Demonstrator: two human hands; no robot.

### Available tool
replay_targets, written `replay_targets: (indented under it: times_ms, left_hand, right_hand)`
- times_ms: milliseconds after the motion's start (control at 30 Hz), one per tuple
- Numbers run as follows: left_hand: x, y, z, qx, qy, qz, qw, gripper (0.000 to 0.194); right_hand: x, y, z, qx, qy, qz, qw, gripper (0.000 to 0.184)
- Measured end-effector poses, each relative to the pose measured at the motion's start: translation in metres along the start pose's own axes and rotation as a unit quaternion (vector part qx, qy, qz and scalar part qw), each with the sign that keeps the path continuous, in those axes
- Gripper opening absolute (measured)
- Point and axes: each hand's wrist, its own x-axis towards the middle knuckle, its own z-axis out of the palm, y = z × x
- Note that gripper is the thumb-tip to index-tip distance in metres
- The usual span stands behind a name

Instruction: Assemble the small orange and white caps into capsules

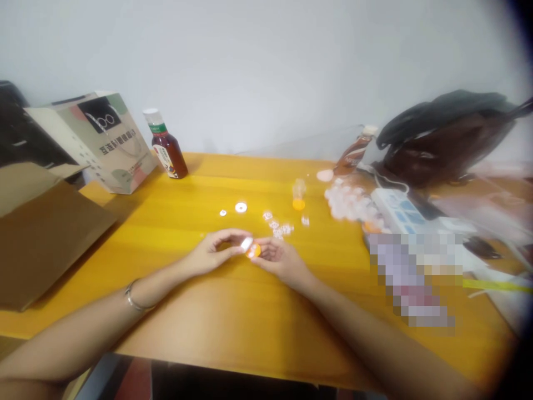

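Above the middle of the wooden table (195, 328), my two hands meet fingertip to fingertip. A small white piece (246, 243) is pinched in the fingers of my left hand (212, 251). My right hand (287, 264) grips a small round orange piece (254, 251) that touches or nearly touches the white one; blur hides the exact contact. Just beyond the hands lie a white disc (241, 207) with a centre hole, a smaller white piece (223, 213) and several small white pieces (283, 229). A clear piece with an orange base (298, 203) stands farther back.
At left are a cardboard box (50, 244), a paper bag (120, 161) and a bottle of dark red liquid (170, 153). To the right are a pile of pale round pieces (350, 203), a tilted drink bottle (353, 153), a power strip (400, 211) and a dark bag (441, 144).
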Motion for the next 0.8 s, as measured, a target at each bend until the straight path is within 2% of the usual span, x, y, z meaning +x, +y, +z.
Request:
replay_targets:
  times_ms: [167,333,533,667,800]
  left_hand:
    - [-0.002,0.003,0.004,0.145,0.01,0.091,0.985,0.033]
    - [-0.006,0.004,0.006,0.239,0.003,0.114,0.964,0.035]
    - [-0.009,0.001,0.007,0.266,0.006,0.101,0.959,0.034]
    - [-0.008,-0.001,0.007,0.26,0.008,0.104,0.96,0.034]
    - [-0.008,0.001,0.008,0.253,0.01,0.098,0.962,0.031]
  right_hand:
    - [0.0,0.002,0.001,-0.029,-0.001,-0.015,0.999,0.031]
    - [0.0,0.006,0.001,-0.063,-0.013,-0.041,0.997,0.03]
    - [0.0,0.01,0.002,-0.065,-0.018,-0.045,0.997,0.031]
    - [-0.001,0.011,0.002,-0.031,-0.011,-0.024,0.999,0.034]
    - [-0.001,0.008,0.004,-0.017,-0.002,-0.005,1.0,0.03]
